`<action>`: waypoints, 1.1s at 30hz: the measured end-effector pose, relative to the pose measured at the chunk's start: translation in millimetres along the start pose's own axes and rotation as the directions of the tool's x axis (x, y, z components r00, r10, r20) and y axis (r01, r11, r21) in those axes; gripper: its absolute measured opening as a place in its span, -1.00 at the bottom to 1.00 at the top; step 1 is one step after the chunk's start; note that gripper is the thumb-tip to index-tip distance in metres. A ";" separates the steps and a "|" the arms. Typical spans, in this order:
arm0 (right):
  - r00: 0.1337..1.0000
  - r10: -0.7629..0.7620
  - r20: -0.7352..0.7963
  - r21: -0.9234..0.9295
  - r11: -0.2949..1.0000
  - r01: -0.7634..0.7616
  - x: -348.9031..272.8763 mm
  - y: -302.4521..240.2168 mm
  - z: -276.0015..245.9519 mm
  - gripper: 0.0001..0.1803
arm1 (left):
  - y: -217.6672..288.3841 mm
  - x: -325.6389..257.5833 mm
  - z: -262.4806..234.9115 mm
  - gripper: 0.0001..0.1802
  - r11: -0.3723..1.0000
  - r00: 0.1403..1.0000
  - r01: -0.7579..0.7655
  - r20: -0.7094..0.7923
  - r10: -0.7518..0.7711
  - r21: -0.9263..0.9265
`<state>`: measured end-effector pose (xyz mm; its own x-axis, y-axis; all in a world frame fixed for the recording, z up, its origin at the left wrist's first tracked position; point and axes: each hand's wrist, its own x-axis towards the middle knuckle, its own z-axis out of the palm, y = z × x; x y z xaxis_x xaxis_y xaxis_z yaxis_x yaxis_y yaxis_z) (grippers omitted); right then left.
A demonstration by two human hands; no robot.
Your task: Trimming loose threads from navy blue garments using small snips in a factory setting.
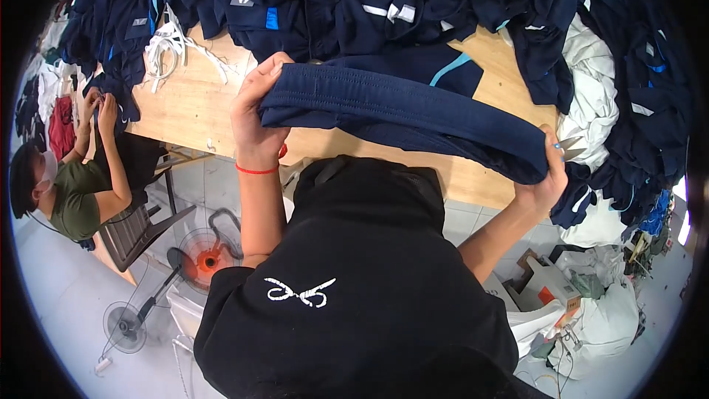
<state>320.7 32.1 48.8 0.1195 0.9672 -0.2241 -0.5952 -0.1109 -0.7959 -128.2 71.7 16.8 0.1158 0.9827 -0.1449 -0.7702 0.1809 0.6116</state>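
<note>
A stitched elastic waistband of navy trousers (402, 107) is stretched taut between my two hands above the table. My left hand (257, 100) grips its left end, thumb on top and fingers inside the band. At the right end, my right hand (545, 174) is closed around the band, lower and nearer to me. A small pointed grey thing shows beside the right fingers; I cannot make out whether they hold it. Behind the band, navy cloth with a light blue stripe (450, 68) lies on the wooden table (181, 107).
Heaped navy garments (317, 7) line the far side and right of the table. White cloth (588, 81) bunches at the right, and white strips (168, 48) lie at the left. A co-worker (81, 192) works at the left, near fans (209, 260). Bags and a box (546, 284) stand lower right.
</note>
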 end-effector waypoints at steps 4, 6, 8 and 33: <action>0.992 -0.053 -0.114 -0.055 0.997 0.047 -4.7 -4.6 19.1 -0.82 | 4.9 -4.7 5.1 -0.78 0.998 0.999 -0.037 0.031 0.036 0.041; 0.993 -0.061 -0.098 -0.081 0.995 0.054 -7.4 -5.6 23.2 -0.83 | 4.9 -5.0 7.1 -0.79 0.998 0.999 -0.031 0.030 0.030 0.045; 0.992 -0.084 -0.098 -0.109 0.991 0.074 -9.0 -5.2 26.0 -0.82 | 4.1 -5.5 7.9 -0.79 0.998 0.999 -0.036 0.023 0.035 0.056; 0.996 0.090 -0.006 0.019 0.996 -0.090 -4.3 18.7 48.0 -0.64 | -35.0 16.5 8.5 -0.81 0.882 0.996 0.090 -0.067 -0.067 0.463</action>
<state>270.9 36.8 61.8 0.0702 0.9518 -0.2986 -0.6189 -0.1932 -0.7613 -94.0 81.9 -0.4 0.1250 0.9634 -0.2371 -0.3781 0.2672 0.8864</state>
